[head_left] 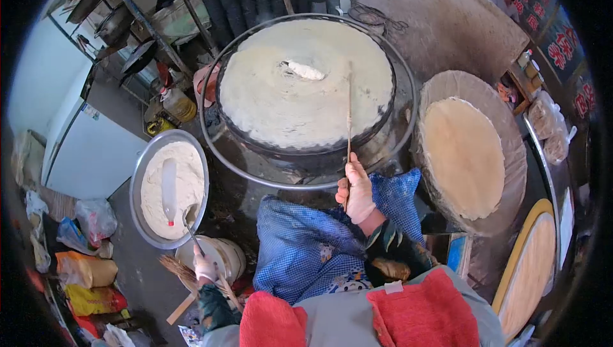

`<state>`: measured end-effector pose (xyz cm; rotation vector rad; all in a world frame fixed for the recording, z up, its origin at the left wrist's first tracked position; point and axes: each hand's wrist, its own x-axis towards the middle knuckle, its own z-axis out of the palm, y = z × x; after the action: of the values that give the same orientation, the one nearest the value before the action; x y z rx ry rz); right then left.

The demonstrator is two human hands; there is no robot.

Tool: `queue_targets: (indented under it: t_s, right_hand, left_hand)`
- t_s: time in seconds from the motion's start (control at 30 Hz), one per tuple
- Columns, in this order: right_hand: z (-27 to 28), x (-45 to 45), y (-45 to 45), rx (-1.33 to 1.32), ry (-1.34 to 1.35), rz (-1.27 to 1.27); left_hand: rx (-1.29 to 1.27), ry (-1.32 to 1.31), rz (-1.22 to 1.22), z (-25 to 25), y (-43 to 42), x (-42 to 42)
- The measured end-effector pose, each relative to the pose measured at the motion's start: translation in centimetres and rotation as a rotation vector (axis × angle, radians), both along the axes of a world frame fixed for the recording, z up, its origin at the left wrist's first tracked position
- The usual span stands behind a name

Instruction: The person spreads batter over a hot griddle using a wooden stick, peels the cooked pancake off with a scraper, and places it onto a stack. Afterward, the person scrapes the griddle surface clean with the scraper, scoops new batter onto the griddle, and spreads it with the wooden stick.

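Note:
My right hand (359, 195) is closed round a long thin wooden stick (349, 111), whose far end lies over the pale batter (268, 101) spread across a large round griddle (300, 151). A white lump of batter (305, 70) sits near the middle of the griddle. Low on the left, my left hand (204, 266) is closed round the handle of a metal ladle (190, 218). The ladle's head rests at the right side of a metal basin (136, 187) of pale batter. A clear bottle with a red cap (169, 190) lies in that basin.
A metal ring (415, 101) surrounds the griddle. To its right, a thin round sheet (465, 158) lies on a covered round stand (517, 174). Below the basin are a white bucket (235, 259) and a straw brush (180, 273). A round wooden board (530, 277) leans at right.

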<state>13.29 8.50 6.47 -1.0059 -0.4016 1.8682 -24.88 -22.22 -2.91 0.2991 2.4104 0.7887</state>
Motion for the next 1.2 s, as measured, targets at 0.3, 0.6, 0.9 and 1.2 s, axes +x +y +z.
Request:
queue_targets:
  t_s: [0.3, 0.6, 0.9, 1.2]
  right_hand:
    - [-0.3, -1.5, 1.3, -0.046, -0.200, 0.262]
    - [-0.7, -2.4, 1.1, -0.125, 0.042, 0.304]
    - [0.4, -0.8, -4.0, -0.114, 0.213, 0.071]
    - [0.7, -1.8, -3.8, -0.119, 0.199, 0.250]
  left_hand:
    - [0.803, -0.188, 0.384, 3.4, 1.6, 5.8]
    - [1.203, -0.706, 0.121, 12.4, 10.1, 6.4]
    - [0.892, -0.599, -0.498, 16.4, 29.2, 14.8]
    - [0.770, -0.631, -0.577, 12.7, 37.5, 18.9]
